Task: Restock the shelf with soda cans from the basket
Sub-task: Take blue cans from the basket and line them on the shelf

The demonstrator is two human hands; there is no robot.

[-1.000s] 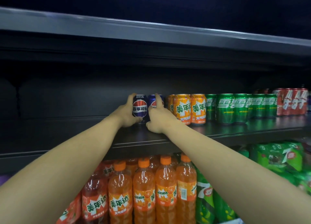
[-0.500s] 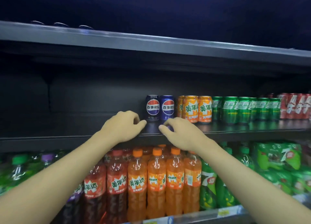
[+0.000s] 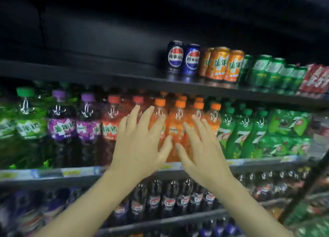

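Two Pepsi cans stand upright side by side on the dark shelf (image 3: 106, 76): a black one (image 3: 175, 57) on the left and a blue one (image 3: 192, 59) right of it. Orange cans (image 3: 220, 64), green cans (image 3: 267, 71) and red cans (image 3: 316, 78) follow in a row to the right. My left hand (image 3: 140, 144) and my right hand (image 3: 201, 147) hang in the air below that shelf, in front of the bottle row, fingers spread and holding nothing. The basket is out of view.
The can shelf left of the Pepsi cans is bare and dark. Below it stand green, purple, red and orange bottles (image 3: 176, 126) and green 7-Up bottles (image 3: 243, 130). A lower shelf holds dark cola bottles (image 3: 169, 199).
Both hands let go of the Pepsi cans, drew back from the shelf and dropped lower, opening their fingers. The camera tilted downward, showing more lower shelves.
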